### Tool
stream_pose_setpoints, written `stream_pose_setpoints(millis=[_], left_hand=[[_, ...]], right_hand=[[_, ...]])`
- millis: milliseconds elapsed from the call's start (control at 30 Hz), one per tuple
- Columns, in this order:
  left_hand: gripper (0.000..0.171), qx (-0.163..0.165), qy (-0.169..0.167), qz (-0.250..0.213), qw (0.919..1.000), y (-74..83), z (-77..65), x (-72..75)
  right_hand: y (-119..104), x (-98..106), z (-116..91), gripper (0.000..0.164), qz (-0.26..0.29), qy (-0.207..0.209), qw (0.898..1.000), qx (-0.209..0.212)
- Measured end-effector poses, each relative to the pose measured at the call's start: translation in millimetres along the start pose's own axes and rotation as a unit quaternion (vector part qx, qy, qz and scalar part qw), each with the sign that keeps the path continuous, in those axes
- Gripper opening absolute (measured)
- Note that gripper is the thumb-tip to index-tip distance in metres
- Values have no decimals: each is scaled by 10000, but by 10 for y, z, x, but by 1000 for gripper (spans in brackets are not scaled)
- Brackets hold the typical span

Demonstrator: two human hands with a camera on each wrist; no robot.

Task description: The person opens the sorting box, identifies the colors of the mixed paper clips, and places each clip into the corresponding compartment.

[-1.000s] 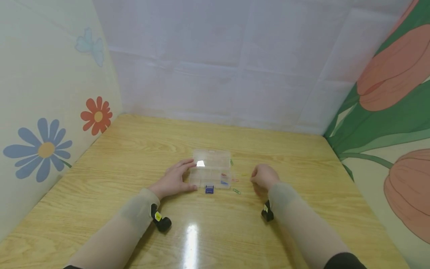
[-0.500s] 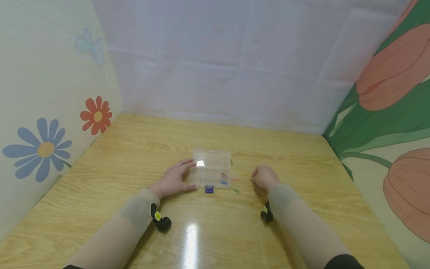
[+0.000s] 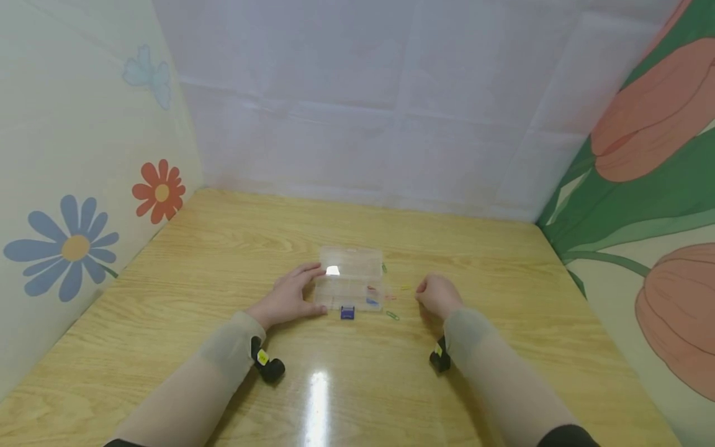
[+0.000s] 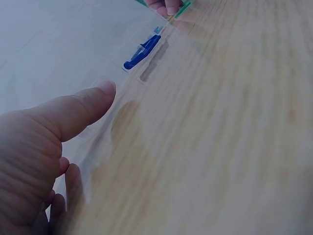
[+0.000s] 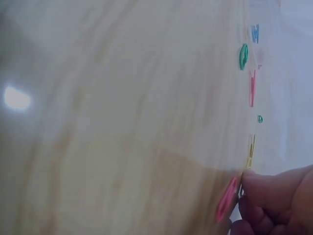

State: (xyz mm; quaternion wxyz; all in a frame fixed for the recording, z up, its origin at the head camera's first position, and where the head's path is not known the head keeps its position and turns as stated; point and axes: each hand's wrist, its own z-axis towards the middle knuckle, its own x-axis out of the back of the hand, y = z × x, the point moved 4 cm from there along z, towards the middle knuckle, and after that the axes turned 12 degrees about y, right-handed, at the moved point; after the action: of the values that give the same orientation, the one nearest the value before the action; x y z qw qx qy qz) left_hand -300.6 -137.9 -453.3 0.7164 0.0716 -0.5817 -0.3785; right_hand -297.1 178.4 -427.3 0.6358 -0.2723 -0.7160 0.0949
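A clear plastic compartment box [image 3: 341,297] lies with its lid [image 3: 354,261] folded back and a blue latch [image 3: 347,313] at its front. My left hand [image 3: 290,295] spans its left side, fingers behind and thumb [image 4: 95,107] by the front edge. To the right of the box, my right hand [image 3: 441,295] has curled fingers, and its thumb and fingertips pinch at the end of a pink paper clip [image 5: 226,199]. Just beyond the fingertips lies a yellow paper clip [image 5: 251,152]. Red and blue pieces [image 3: 372,301] show inside the right compartment.
Between the box and my right hand lie a pink paper clip [image 3: 391,298] and a green paper clip [image 3: 393,315]. Another green clip [image 3: 384,267] sits beside the lid. A white cloth [image 3: 357,112] hangs behind the wooden table [image 3: 357,379], with flowered panels at both sides.
Both hands keep nearly the same places and poses. The head view has shifted very slightly; the box and the loose clips stay where they were.
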Motion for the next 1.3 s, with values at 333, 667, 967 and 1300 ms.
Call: stream_pose_setpoints(millis=[333, 667, 967, 1300], left_hand=[[89, 76, -26, -12, 10000, 5, -4, 17], [88, 52, -49, 3, 10000, 8, -9, 17], [88, -5, -24, 4, 10000, 7, -8, 15], [88, 1, -24, 20, 10000, 4, -10, 14]], right_hand=[[31, -29, 1, 9, 267, -23, 9995, -185], [48, -5, -17, 10, 485, 63, 9988, -13], [11, 56, -85, 16, 1625, -45, 9867, -71], [-314, 46, -116, 17, 1620, 241, 9847, 591]])
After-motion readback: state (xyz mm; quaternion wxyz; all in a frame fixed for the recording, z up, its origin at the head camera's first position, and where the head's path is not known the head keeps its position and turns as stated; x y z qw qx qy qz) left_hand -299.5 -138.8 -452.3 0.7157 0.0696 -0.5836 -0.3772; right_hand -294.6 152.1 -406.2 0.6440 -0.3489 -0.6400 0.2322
